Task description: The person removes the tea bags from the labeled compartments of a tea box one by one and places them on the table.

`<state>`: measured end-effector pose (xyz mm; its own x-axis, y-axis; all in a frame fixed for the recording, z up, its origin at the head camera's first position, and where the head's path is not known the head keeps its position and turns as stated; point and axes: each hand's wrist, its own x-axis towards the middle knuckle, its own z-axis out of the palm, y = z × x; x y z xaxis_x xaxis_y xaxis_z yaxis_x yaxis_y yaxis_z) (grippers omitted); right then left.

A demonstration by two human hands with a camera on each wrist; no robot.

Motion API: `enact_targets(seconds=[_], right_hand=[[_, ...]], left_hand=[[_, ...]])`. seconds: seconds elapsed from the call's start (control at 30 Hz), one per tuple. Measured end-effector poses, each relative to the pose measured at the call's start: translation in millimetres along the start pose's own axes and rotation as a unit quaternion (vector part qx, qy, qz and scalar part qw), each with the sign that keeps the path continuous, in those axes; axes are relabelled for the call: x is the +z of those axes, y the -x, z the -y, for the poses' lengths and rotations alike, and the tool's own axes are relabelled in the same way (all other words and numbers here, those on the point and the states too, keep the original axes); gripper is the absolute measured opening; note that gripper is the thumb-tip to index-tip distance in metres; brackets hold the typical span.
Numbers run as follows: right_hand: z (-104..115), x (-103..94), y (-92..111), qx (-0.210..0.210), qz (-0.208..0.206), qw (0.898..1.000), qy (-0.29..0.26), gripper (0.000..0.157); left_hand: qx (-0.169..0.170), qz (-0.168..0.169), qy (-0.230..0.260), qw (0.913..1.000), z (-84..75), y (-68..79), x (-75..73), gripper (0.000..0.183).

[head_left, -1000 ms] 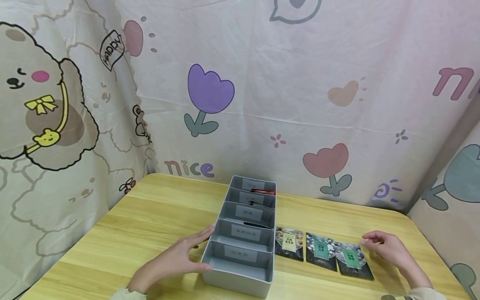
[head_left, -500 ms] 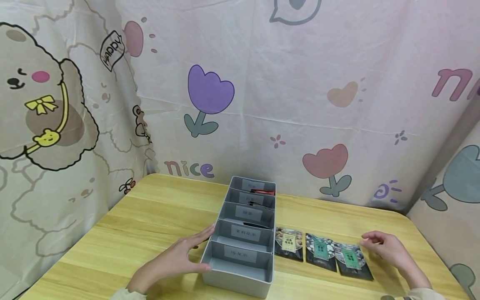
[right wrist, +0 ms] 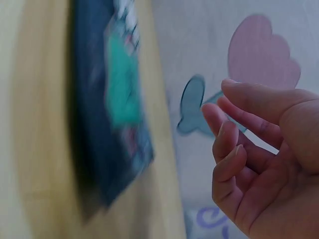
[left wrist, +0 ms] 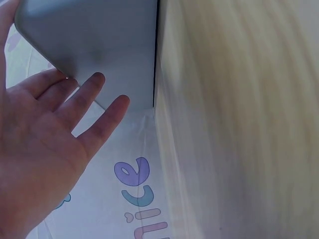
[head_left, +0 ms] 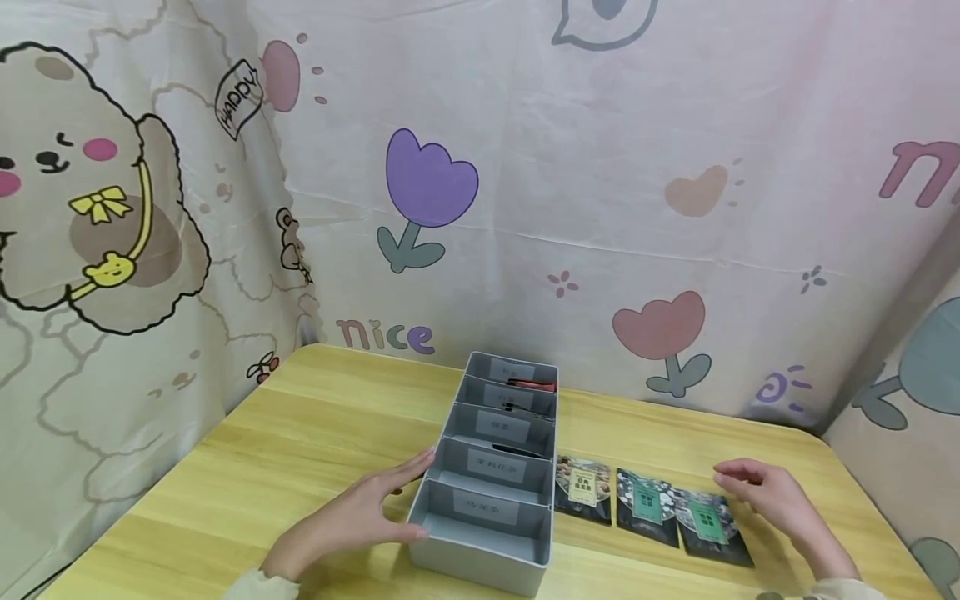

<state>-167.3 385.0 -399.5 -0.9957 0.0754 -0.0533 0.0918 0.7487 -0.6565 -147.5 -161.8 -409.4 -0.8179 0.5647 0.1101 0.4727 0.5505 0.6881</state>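
A long grey divided box [head_left: 478, 570] stands on the wooden table, with paper labels on its dividers. My left hand [head_left: 363, 510] rests at the box's left side, fingers extended and thumb at the near corner. In the left wrist view its fingertips [left wrist: 119, 102] lie along the grey wall. To the right of the box lie three flat packets in a row: one with a yellow label [head_left: 582, 490] and two with green labels, a middle one [head_left: 648, 505] and a right one [head_left: 711, 525]. My right hand [head_left: 776, 502] hovers beside the right packet, fingers loosely bent, holding nothing.
A red-edged packet [head_left: 534, 385] stands in the farthest compartment, and dark packets show in the two compartments after it. A printed curtain [head_left: 517, 167] hangs behind the table [head_left: 322, 417] and along both sides.
My right hand has moved slightly left, closer to the right packet. The head view has turned a little left. The left hand and box hold their place.
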Motion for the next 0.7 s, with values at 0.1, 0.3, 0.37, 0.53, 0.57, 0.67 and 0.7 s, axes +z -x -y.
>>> enact_targets(seconds=[0.1,0.3,0.37,0.53,0.57,0.67,0.7], right_hand=[[16,2.6,0,-0.015,0.001,1.0,0.003,0.044],[42,10.8,-11,-0.088,-0.013,0.995,0.035,0.034],[48,14.4,-14,-0.11,-0.018,0.993,0.035,0.03],[67,27.3,-21,-0.17,-0.034,0.984,0.035,0.03],[72,30.5,-22,-0.182,-0.036,0.982,0.034,0.031],[87,40.1,-23,-0.207,-0.035,0.978,0.023,0.034],[92,43.3,-22,-0.212,-0.034,0.977,0.018,0.035]], left_hand=[[0.001,0.0,0.001,1.0,0.1,-0.9,0.3,0.089],[0.002,0.001,-0.004,1.0,0.5,-1.7,1.0,0.088],[0.002,0.002,-0.004,1.0,0.1,-2.2,0.9,0.088],[0.004,0.001,-0.003,1.0,-0.6,-2.5,0.2,0.088],[0.005,0.0,-0.004,1.0,-0.5,-2.4,0.1,0.088],[0.006,-0.001,-0.004,1.0,0.2,-1.6,0.0,0.087],[0.006,-0.001,-0.004,1.0,0.1,-1.6,-0.1,0.088]])
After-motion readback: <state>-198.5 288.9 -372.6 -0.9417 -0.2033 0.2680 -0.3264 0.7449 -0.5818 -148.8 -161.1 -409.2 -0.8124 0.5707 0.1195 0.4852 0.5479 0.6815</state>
